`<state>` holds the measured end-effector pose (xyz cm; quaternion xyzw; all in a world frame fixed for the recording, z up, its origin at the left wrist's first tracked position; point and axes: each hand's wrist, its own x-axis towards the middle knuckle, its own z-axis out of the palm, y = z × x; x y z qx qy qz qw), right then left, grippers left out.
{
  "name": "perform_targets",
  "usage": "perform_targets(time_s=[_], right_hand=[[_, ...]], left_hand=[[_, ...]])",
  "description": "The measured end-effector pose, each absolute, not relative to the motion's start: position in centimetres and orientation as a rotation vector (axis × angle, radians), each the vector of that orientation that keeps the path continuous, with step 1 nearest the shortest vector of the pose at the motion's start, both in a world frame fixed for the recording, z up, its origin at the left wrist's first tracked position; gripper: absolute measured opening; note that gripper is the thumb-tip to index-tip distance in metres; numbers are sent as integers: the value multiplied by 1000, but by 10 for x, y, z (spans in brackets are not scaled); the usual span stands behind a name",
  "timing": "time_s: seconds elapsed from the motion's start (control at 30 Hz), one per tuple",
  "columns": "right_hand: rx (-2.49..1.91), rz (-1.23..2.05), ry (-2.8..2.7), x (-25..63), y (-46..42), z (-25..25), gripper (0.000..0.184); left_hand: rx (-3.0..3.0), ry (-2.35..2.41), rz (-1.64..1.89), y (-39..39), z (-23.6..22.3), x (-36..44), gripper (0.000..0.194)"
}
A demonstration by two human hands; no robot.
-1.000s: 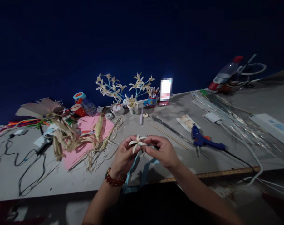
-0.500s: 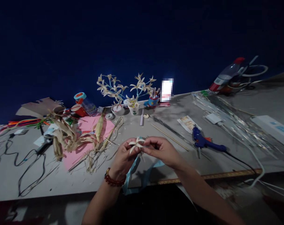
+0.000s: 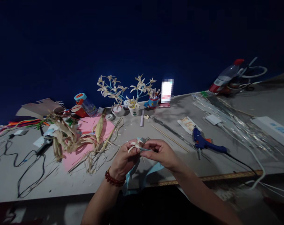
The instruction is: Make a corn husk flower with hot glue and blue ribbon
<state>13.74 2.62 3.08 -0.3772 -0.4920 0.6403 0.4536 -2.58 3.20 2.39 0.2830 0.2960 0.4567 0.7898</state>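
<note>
Near the table's front edge, my left hand (image 3: 125,157) pinches a pale husk flower (image 3: 135,145) with pointed petals. Close against it, my right hand (image 3: 161,152) has its fingers pressed together on the flower's thin stem, which shows a bluish wrap. A light blue ribbon-like tape (image 3: 153,169) trails below both hands toward the front edge. Fingers hide most of the stem. Behind the hands, finished-looking husk flowers (image 3: 112,90) on blue stems stand in a white bowl and a paper cup (image 3: 133,110).
A blue glue gun (image 3: 206,142) lies to the right, with thin wires (image 3: 170,128) and a wooden stick (image 3: 170,137) beside it. Dried corn husks (image 3: 67,134) cover pink paper (image 3: 71,157) on the left. Along the back stand a pen holder (image 3: 153,102) and a lit phone (image 3: 166,90).
The flower has turned from facing up with spread petals to a more sideways view. The blue tape below has shifted and spread. Both hands stay in nearly the same place.
</note>
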Motion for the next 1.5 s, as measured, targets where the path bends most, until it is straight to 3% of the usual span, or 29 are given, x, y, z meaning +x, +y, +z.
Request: perform_targets(time_s=[0.43,1.23,1.5], right_hand=[[-1081,1158,-1560,141,18,32,17],[-945,1495,-1269,135,18,30,24],[-922,1281,-1342,130,19,30,18]], left_hand=[[746,844,1200,24,27,-24,27],[1010,730,1082,29,34,-38,18],[951,754,1126,29,26,-38,18]])
